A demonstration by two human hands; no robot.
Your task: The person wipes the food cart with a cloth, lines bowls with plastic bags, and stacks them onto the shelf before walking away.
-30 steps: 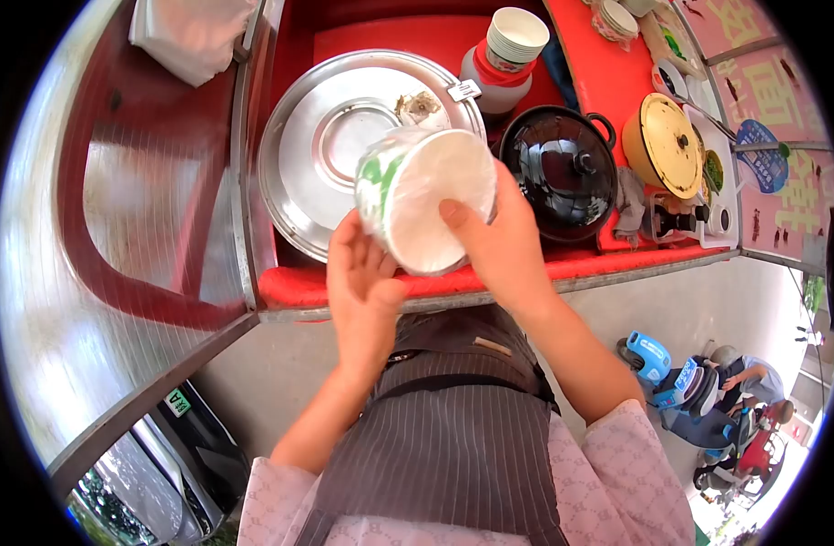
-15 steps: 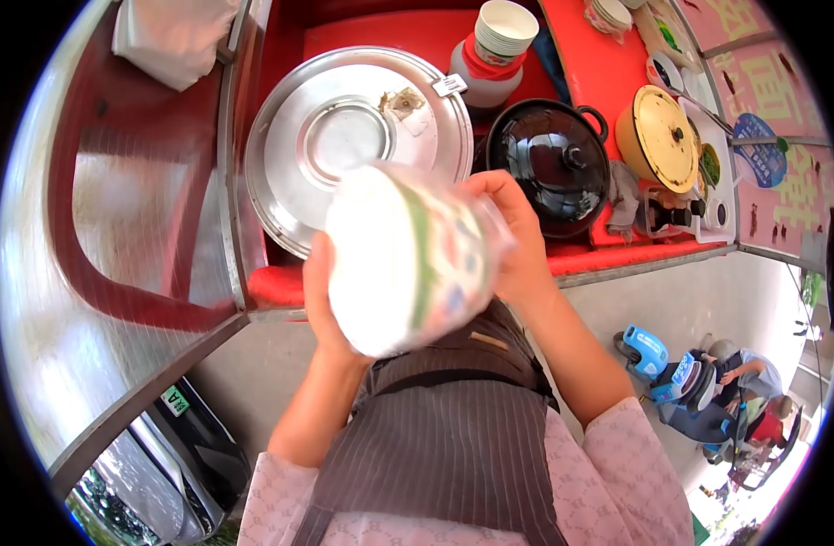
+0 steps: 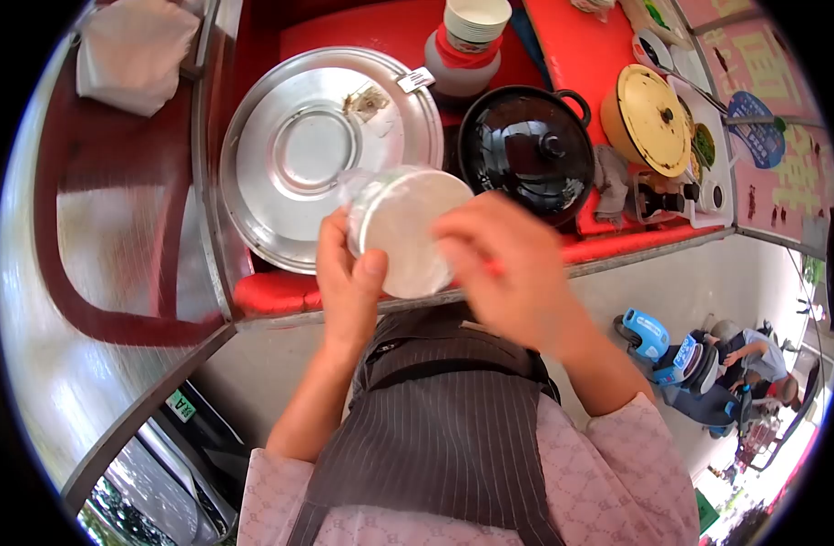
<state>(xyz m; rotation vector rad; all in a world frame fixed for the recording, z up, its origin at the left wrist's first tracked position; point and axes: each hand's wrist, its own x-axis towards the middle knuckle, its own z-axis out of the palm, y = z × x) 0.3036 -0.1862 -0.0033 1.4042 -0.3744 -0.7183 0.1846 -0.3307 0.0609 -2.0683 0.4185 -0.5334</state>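
My left hand is wrapped round the side of a stack of paper bowls in a clear plastic wrapper. One round, pale end of the stack faces up towards me. At its right edge is my right hand, blurred, with fingers curled and thumb and forefinger close together. Whatever is between those fingers is too smeared to make out. Beyond the stack lies a large round metal lid, with a small brownish scrap on it.
A black lidded pot stands right of the metal lid. Behind are white paper bowls stacked on a jar. Further right are a yellow lidded pot and small bottles. The counter's red front edge runs below.
The wrapped stack has turned so its round end faces up and right. My right hand has moved from the stack's far right side to the near right of that end.
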